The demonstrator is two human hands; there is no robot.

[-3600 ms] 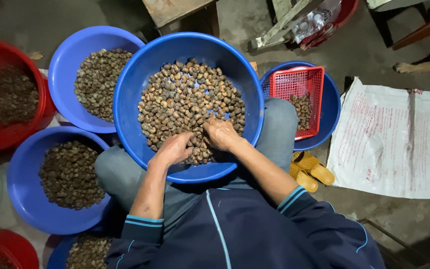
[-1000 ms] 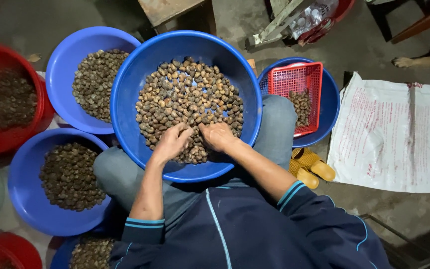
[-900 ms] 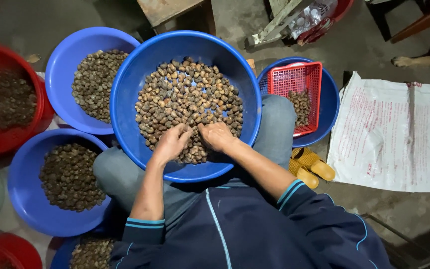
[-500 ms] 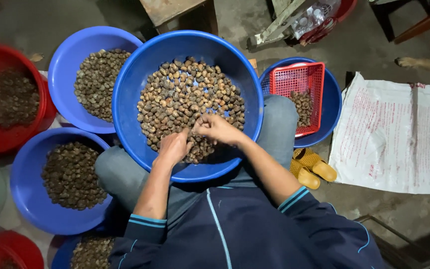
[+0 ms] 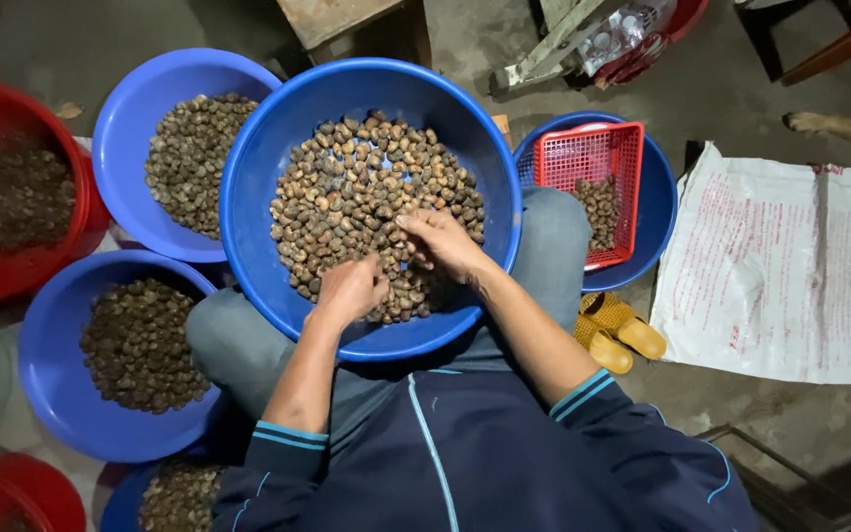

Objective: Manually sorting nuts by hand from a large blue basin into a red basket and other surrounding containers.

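hands on brown nuts in round blue basin

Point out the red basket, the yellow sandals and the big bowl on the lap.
red basket (image 5: 588, 167), head view, on its mesh floor.
yellow sandals (image 5: 621, 333), head view, on the upper sandal's strap.
big blue bowl (image 5: 248, 197), head view, on its bare left inner wall.

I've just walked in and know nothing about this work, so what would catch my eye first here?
First, the big round blue plastic basin on the person's lap, heaped with small brown nuts, with the left hand and right hand resting in the pile. More blue basins of the same nuts crowd the left beside a red plastic tub. To the right, a red mesh plastic basket sits inside another blue basin.
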